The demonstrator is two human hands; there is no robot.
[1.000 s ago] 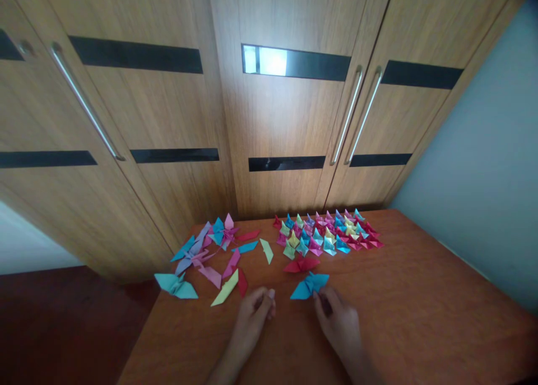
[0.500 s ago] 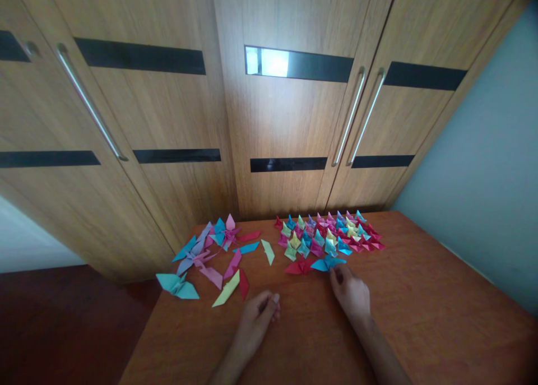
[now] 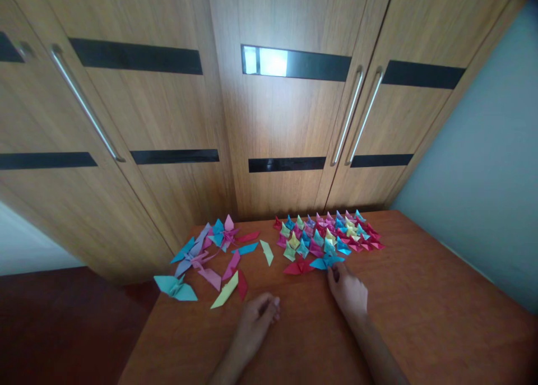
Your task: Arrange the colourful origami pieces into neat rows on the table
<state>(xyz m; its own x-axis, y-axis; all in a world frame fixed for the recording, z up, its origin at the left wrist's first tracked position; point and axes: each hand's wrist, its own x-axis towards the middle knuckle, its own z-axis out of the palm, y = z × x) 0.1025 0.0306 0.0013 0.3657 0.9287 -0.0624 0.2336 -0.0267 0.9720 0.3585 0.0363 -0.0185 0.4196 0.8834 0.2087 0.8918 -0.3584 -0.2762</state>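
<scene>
With its fingertips together at the near edge of a blue origami crane [image 3: 324,261], my right hand [image 3: 348,288] keeps hold of the folded paper. A red origami crane [image 3: 299,267] lies at its left, wings spread. Behind them stand rows of small paper cranes [image 3: 317,239] in several colours, packed close together. My left hand [image 3: 255,321] rests over the front of the table, its fingers curled in and nothing visible in them. Nearest to it are a pale yellow folded paper piece [image 3: 226,290] and a red folded piece [image 3: 242,285].
A loose group of folded papers is at the left, with a lilac piece [image 3: 197,250], a pink piece [image 3: 210,277] and a teal crane [image 3: 175,288] by the table's left edge. The brown table [image 3: 311,340] meets a wooden wardrobe [image 3: 277,121] behind and a wall [image 3: 474,205] at right.
The view has shifted very slightly. My right hand stays at the blue crane and my left hand keeps its curled pose; the papers look unmoved.
</scene>
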